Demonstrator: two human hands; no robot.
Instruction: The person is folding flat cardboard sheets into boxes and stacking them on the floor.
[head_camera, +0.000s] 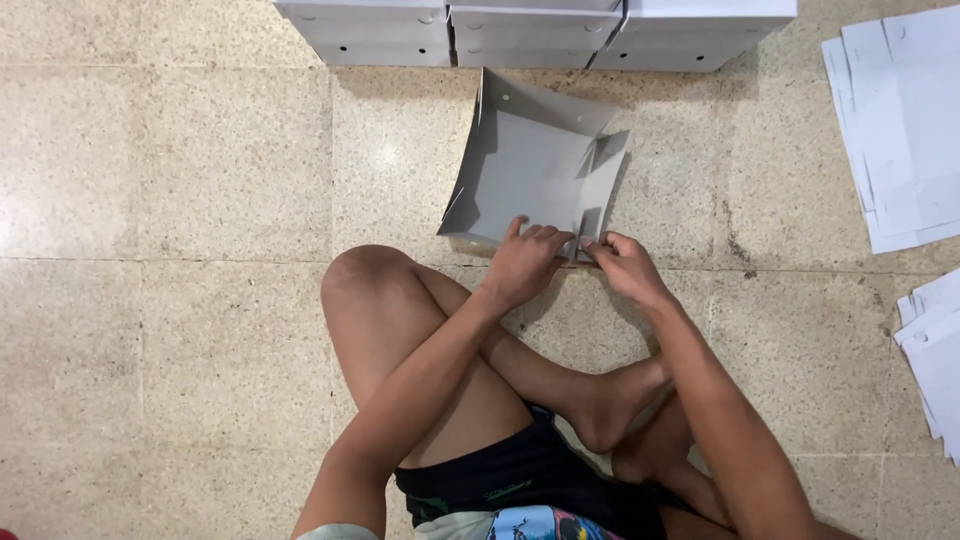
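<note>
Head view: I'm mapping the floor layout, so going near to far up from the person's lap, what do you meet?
Crossed legs → left hand and right hand, side by side on the near edge → half-folded grey cardboard box → stacked finished boxes.

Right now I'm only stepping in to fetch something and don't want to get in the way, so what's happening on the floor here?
A person sits cross-legged on the tiled floor, folding a grey cardboard box. The left hand presses on its near edge while the right hand pinches the near right corner flap. The box is half formed, its sides raised but loose. Finished boxes are stacked just beyond it, and flat sheets lie to the right.
</note>
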